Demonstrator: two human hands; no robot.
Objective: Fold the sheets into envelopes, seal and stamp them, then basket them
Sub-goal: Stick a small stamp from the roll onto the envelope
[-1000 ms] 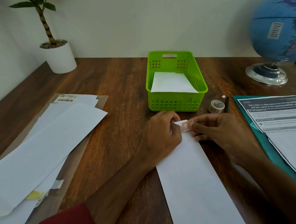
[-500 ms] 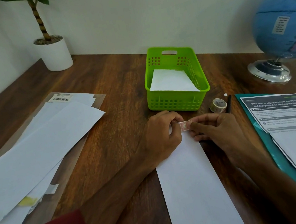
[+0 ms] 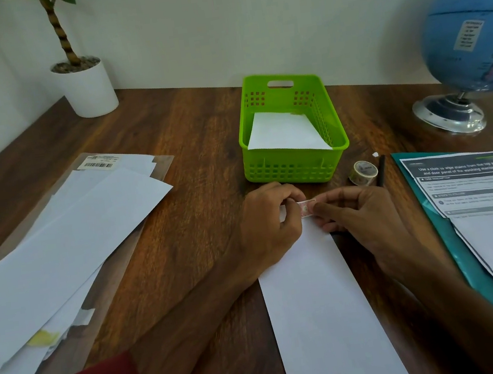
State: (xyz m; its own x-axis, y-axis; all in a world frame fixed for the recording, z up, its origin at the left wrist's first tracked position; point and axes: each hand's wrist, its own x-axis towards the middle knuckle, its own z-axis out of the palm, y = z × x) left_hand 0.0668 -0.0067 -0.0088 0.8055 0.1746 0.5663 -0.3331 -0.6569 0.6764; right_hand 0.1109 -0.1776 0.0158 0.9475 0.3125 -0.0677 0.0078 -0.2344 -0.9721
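Both hands are up at the far end of a long white envelope lying flat on the wooden table. The left hand and right hand each pinch an end of a small pinkish stamp, just in front of the green basket, which has white paper inside.

- Plant in a white pot at the table's far left corner.
- Globe on a silver base at the far right edge.
- Printed page on a teal folder along the right edge.
- Black pen just left of the folder.
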